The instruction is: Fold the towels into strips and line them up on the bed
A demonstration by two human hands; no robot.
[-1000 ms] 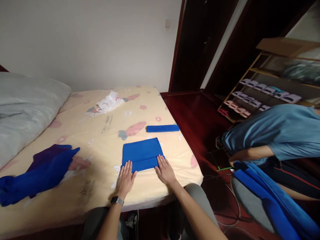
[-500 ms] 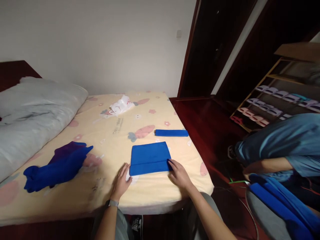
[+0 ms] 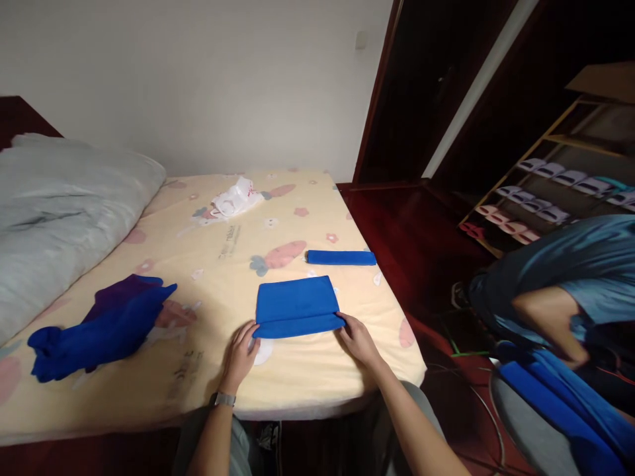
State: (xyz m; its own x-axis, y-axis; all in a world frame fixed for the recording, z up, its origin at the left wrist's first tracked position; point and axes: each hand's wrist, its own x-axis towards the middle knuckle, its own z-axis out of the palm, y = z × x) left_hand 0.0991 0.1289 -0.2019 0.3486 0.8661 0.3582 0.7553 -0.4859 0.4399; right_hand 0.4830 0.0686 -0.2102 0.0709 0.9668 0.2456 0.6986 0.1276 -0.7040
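A blue cloth (image 3: 296, 299) lies flat on the bed in front of me, its near edge turned up into a narrow folded strip. My left hand (image 3: 240, 354) pinches the left end of that strip between thumb and fingers. At the opposite end, my right hand (image 3: 359, 340) grips the strip's right corner. Just beyond the cloth sits a slim, tightly folded blue bundle (image 3: 341, 258). Off to the left is a crumpled blue garment (image 3: 112, 327) with a purple part showing.
The bed (image 3: 317, 380) has a cream patterned sheet. A white plastic bag (image 3: 237, 197) and a grey quilt (image 3: 64, 211) lie on it. At right, a person in blue (image 3: 530, 284) bends beside a grey seat (image 3: 526, 423) with blue cloth. Behind stands a shoe rack (image 3: 555, 132).
The near strip of the cloth has been lifted and turned slightly away from me, both hands now holding its ends. The person at right has shifted an arm. My view has tilted slightly.
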